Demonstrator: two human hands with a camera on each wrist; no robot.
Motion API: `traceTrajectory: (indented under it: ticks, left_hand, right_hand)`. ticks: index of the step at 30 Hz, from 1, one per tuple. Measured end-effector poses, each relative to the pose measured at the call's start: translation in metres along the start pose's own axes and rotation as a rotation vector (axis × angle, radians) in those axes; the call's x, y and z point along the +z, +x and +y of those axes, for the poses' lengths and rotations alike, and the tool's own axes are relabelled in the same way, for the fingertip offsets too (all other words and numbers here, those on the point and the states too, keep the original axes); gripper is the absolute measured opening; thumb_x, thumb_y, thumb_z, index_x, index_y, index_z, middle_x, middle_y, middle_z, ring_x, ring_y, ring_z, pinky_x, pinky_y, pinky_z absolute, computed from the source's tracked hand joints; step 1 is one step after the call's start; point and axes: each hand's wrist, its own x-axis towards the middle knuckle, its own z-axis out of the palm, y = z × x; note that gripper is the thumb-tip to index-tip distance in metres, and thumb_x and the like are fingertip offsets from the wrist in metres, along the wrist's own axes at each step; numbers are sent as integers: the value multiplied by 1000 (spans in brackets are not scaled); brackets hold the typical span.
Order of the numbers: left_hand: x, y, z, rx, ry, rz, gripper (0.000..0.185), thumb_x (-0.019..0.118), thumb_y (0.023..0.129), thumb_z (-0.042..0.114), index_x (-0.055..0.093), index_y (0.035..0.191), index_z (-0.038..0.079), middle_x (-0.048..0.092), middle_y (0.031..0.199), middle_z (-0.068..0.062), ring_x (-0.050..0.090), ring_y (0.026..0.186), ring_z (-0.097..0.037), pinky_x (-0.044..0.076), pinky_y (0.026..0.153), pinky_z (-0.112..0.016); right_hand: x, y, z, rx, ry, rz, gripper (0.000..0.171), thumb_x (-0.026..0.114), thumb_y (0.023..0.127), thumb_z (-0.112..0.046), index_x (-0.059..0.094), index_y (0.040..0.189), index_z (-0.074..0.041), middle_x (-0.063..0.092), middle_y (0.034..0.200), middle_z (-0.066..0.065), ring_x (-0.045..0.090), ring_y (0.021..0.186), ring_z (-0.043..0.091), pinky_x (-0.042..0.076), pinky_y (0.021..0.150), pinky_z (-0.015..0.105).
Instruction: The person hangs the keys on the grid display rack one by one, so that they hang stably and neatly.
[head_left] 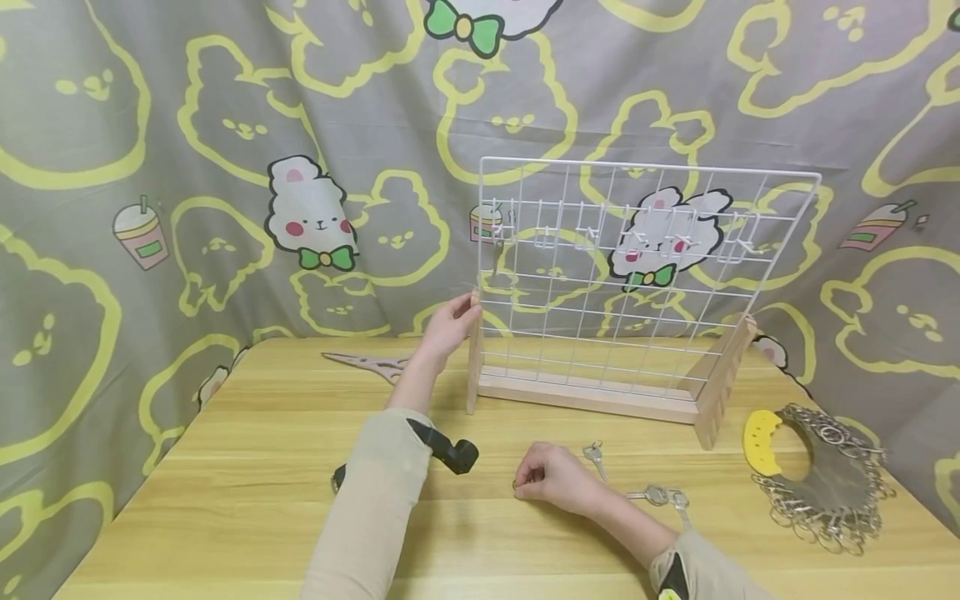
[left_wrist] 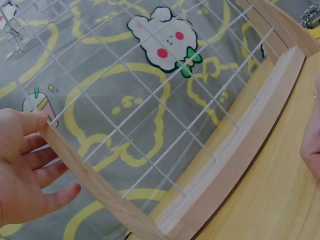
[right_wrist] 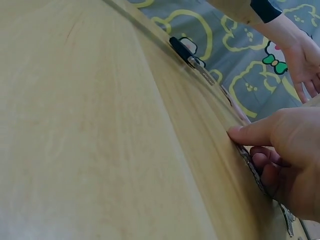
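My left hand (head_left: pixel 450 325) grips the top of the wooden left post (left_wrist: pixel 85 175) of a white wire grid rack (head_left: pixel 592 312). Its thumb and forefinger meet at the post's tip, while the other fingers lie behind it. Low over the table in front of the rack, my right hand (head_left: pixel 558 479) pinches a small metal thing (head_left: pixel 515 485) between thumb and curled fingers; most of it is hidden, so I cannot tell its kind. Beside that hand lie a silver key (head_left: pixel 595 456) and another key (head_left: pixel 656 495), with a further key (head_left: pixel 678 500) by the wrist.
Several hooks (head_left: pixel 585 237) hang along the grid's upper part. At right lies a grey, curved holder (head_left: pixel 828 475) with a yellow end (head_left: pixel 761 443) and many metal rings. A pinkish triangular piece (head_left: pixel 367 362) lies at back left. A black-handled tool (right_wrist: pixel 182 49) sits near the left sleeve.
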Motion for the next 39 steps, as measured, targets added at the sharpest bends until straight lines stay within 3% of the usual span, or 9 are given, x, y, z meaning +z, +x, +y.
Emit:
traceTrajectory:
  ticks: [7,14,19,24,28,34,39]
  left_hand:
    - [1,-5,4,-5,6,-4,50,48,98,17,33,142,1,36,145,-13,37,130,-26,34,105,-38]
    - [2,0,-2,5,17,0,50,49,97,18,34,142,1,37,144,-13,38,129,-26,35,105,-37]
    - [3,0,0,3,26,1,51,49,97,19,33,142,2,37,144,-12,37,130,-25,34,105,-37]
    - [1,0,-1,-10,29,1,51,49,97,21,33,142,3,36,145,-11,36,131,-23,32,107,-35]
    - [1,0,-1,-10,38,-4,52,49,97,22,33,143,3,36,145,-11,35,131,-23,32,107,-36]
    - [1,0,0,-6,35,2,52,49,97,22,32,143,3,36,145,-12,36,131,-24,33,106,-36]
    - [0,0,0,-8,33,1,53,49,97,22,31,143,3,35,145,-12,35,131,-24,33,106,-36]
  right_hand:
    - [-1,-1,-3,-34,-94,-15,9,68,84,-16,65,76,-18,49,79,-10,46,71,5,42,61,20]
    - [-13,2,-1,2,5,10,10,58,90,-8,59,81,-11,55,75,-6,50,65,5,47,57,21]
    - [-34,7,-5,46,121,53,6,57,90,-5,60,85,-4,59,72,4,55,60,16,52,51,27]
    - [-63,14,-14,42,192,85,6,57,89,0,61,90,5,62,77,9,61,67,28,56,60,34]
    - [-84,20,-26,69,189,111,10,56,88,5,61,95,8,63,80,9,63,73,29,57,64,29]
    - [-111,30,-42,64,156,111,17,55,88,6,60,103,12,65,87,15,64,76,29,57,69,31]
    - [-128,41,-51,51,172,160,16,56,87,6,60,101,14,65,89,21,65,76,31,57,69,31]
